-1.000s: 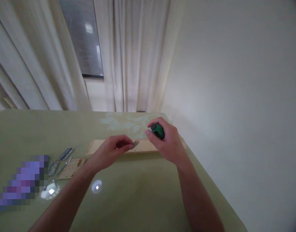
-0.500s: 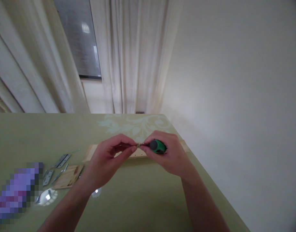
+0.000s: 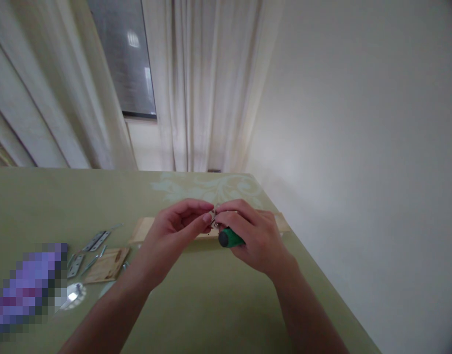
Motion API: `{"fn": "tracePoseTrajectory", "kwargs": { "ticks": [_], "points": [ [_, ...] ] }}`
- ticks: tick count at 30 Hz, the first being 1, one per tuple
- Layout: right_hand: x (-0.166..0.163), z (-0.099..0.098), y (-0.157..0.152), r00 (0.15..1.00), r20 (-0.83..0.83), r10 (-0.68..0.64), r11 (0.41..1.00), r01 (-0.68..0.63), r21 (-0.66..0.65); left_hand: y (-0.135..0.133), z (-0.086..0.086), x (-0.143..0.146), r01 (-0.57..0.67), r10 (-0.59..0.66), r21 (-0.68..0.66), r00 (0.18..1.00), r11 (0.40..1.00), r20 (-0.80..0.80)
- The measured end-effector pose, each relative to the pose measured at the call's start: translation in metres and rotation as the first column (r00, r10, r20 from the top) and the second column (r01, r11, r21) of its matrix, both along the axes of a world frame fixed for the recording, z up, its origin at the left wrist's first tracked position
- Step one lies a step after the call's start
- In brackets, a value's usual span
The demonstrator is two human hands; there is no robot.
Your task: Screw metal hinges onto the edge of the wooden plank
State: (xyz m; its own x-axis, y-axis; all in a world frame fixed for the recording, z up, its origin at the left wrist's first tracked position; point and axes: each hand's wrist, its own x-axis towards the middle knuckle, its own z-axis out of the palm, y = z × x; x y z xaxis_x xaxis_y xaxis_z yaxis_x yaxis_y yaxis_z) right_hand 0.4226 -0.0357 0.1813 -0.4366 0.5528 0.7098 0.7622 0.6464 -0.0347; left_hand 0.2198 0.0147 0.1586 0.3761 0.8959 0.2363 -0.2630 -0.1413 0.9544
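My right hand (image 3: 261, 233) is wrapped round a screwdriver with a green handle (image 3: 233, 238) and a dark butt end; its shaft is hidden by the fingers. Opposite it, the thumb and fingers of my left hand (image 3: 178, 226) pinch a small metal piece (image 3: 212, 219), too small to name. The fingertips of both hands meet at this piece. Just beneath them lies a long pale wooden board (image 3: 142, 230) with small holes along its near edge, its middle largely covered by my hands.
Metal hinges (image 3: 97, 241), long screws (image 3: 95, 260) and a small wooden block (image 3: 108, 265) lie at the left. A clear round dish (image 3: 74, 295) is near a pixelated purple object (image 3: 30, 285). A wall (image 3: 358, 172) borders the table's right edge.
The screwdriver handle has swung down and left, and my right fingers have moved over the small metal piece. My left fingertips have risen slightly. The view has shifted a little.
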Motion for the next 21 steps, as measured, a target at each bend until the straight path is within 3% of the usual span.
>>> {"fn": "tracePoseTrajectory", "kwargs": {
  "ticks": [5,9,12,16,21],
  "points": [
    [0.003,0.006,0.000,0.993,-0.100,0.064,0.983,-0.080,-0.167,0.015,-0.009,-0.002,-0.041,0.044,0.071,0.998,0.997,-0.038],
    [0.004,0.001,0.012,0.968,-0.242,-0.057,0.958,-0.015,-0.288,0.030,-0.022,0.000,-0.058,0.109,0.219,0.967,0.974,-0.228],
    [0.005,-0.009,0.027,0.971,-0.154,-0.181,0.856,0.079,-0.511,0.039,-0.035,0.003,0.010,0.055,0.215,0.955,0.977,-0.293],
    [0.005,-0.024,0.045,0.987,-0.048,-0.150,0.718,0.076,-0.692,0.049,-0.054,0.005,0.123,-0.052,0.177,0.932,0.977,-0.360],
    [0.005,-0.041,0.061,0.986,-0.006,-0.165,0.662,0.106,-0.742,0.056,-0.074,0.008,0.141,-0.053,0.163,0.891,0.977,-0.451]
  ]
}}
